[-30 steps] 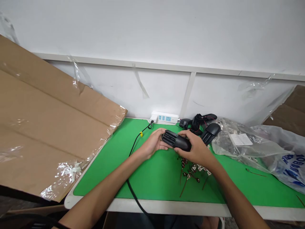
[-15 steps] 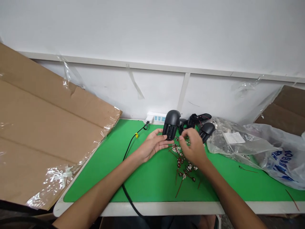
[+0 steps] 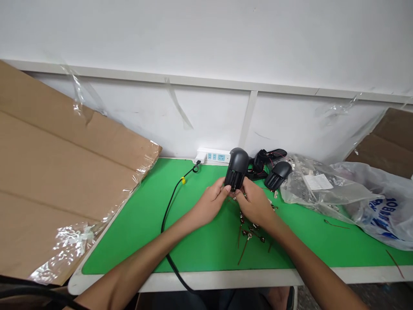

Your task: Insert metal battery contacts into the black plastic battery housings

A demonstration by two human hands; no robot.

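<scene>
A black rounded plastic housing [image 3: 239, 162] with an open slotted compartment at its lower end is held up over the green mat. My left hand [image 3: 213, 199] is closed on its left side, thumb on the lower edge. On the other side, my right hand [image 3: 254, 200] grips the lower right corner, its thumb near the compartment. Whether a small part sits under the thumbs is too small to tell. Below and partly behind my right hand lie several small metal contact pieces [image 3: 249, 235] with springs and reddish wires.
A second black housing [image 3: 278, 175] and black parts with wires [image 3: 263, 160] lie behind on the right. Clear plastic bags [image 3: 309, 181] fill the right side. A power strip [image 3: 217, 156] stands by the wall, a black cable [image 3: 167, 206] crosses the mat, and cardboard [image 3: 80, 163] leans left.
My right hand has moved left from above the metal pieces onto the housing. The housing has shifted slightly right, and my left hand has closed more firmly around it.
</scene>
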